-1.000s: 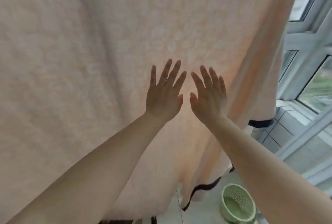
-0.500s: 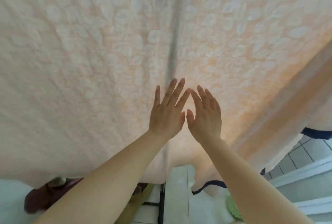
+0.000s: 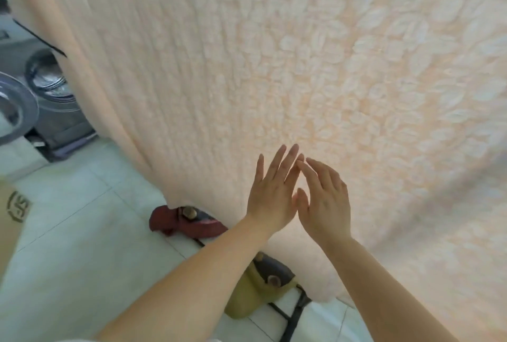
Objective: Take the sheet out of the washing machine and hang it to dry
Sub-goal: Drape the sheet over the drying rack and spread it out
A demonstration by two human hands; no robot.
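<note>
Sheet (image 3: 274,67): peach, leaf-textured (hanging) | left grip (image 3: 271,199), right grip (image 3: 325,204): released, flat

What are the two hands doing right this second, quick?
Left hand: open, fingers straight against the hanging sheet, holding nothing.
Right hand: open, fingers relaxed at the sheet, holding nothing.

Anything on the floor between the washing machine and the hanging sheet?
Head view: only bare floor tiles between the washing machine and the sheet.

Pale tiled floor (image 3: 82,231), cardboard box (image 3: 11,221) at left, soft daylight
</note>
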